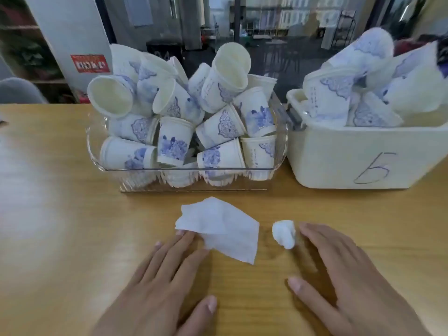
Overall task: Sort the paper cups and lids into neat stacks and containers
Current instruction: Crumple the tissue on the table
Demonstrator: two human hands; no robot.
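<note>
A clear plastic bin (97,151) at the table's centre holds several white paper cups (172,144) with blue prints, piled loosely and lying at all angles. To its right a cream tub (339,161) marked "5" holds more of the same cups (339,88), heaped above its rim. My left hand (155,287) lies flat on the table, fingertips touching a flat white tissue (223,226). My right hand (351,282) lies flat too, fingers straight, just right of a small crumpled tissue ball (284,234). Neither hand holds anything. No lids are visible.
The wooden table (60,214) stretches wide to the left of the bin. A grey chair back (17,90) shows at the far left edge. Behind the table stand a glass wall and a white pillar (70,32) with a red sticker.
</note>
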